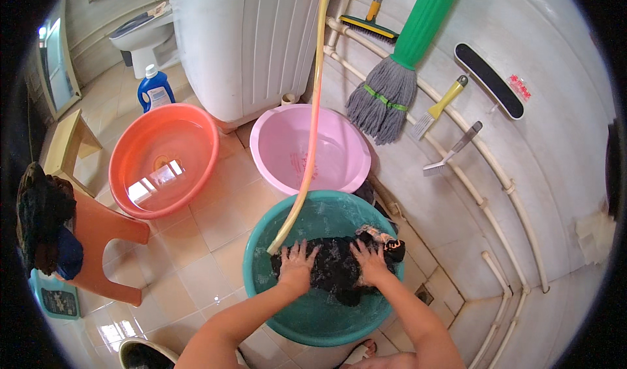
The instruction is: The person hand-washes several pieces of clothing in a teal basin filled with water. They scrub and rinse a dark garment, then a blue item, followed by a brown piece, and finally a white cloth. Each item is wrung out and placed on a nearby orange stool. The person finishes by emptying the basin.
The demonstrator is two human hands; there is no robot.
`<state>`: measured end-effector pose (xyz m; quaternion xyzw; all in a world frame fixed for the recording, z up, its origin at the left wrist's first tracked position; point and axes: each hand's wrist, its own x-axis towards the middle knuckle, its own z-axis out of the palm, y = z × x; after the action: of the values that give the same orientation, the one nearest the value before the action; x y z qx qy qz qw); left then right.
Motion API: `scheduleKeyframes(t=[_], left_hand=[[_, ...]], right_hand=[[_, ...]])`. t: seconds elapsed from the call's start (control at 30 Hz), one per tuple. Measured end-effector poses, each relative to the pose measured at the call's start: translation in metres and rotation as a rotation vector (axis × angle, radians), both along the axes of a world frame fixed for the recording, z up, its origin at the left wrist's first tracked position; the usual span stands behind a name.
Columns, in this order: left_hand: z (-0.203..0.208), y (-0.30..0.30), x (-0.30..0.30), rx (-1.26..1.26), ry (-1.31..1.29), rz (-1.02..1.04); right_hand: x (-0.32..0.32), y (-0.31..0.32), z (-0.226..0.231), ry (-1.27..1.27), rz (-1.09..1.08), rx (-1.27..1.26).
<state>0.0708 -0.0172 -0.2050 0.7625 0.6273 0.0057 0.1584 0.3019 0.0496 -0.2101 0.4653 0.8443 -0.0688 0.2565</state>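
A black garment (334, 269) with a patterned light patch at its upper right lies wet in a teal basin (250, 264) of slightly foamy water. My left hand (298, 266) rests on the cloth's left part, its fingers spread. On the right part lies my right hand (371, 263), also with fingers apart, close to the patterned patch. Both palms face down and neither hand is closed round the cloth. A yellowish hose (307, 173) hangs down from above, and its end reaches into the basin just beside my left fingers.
Behind the basin stands a pink basin (268, 144); an orange basin (119, 173) of water is at left, near a blue bottle (155, 89). Dark clothes (42, 212) lie on an orange stool (108, 264). Along the right wall hang a mop (385, 95), brushes and pipes.
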Motion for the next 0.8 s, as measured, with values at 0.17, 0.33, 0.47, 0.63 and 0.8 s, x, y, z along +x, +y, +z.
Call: scheduleKeyframes(t=[0.17,0.33,0.47,0.63,0.8], left_hand=[[-0.015,-0.01,-0.008,0.385,-0.213,0.012],[0.018,-0.021,0.01,0.233,-0.399,-0.038],[-0.003,-0.013,0.013,0.12,-0.285,0.04],[-0.007,-0.013,-0.019,0.136,-1.158,0.513],[0.042,-0.003,-0.049,0.037,-1.412,0.731]], right_hand=[[-0.03,0.008,-0.028,-0.297,-0.057,-0.299],[-0.028,-0.006,-0.073,-0.046,-0.162,-0.144],[-0.022,-0.009,-0.012,0.753,-0.306,-0.027],[-0.018,-0.008,0.124,1.075,-0.337,-0.367],[0.012,0.002,0.126,0.819,-0.395,-0.31]])
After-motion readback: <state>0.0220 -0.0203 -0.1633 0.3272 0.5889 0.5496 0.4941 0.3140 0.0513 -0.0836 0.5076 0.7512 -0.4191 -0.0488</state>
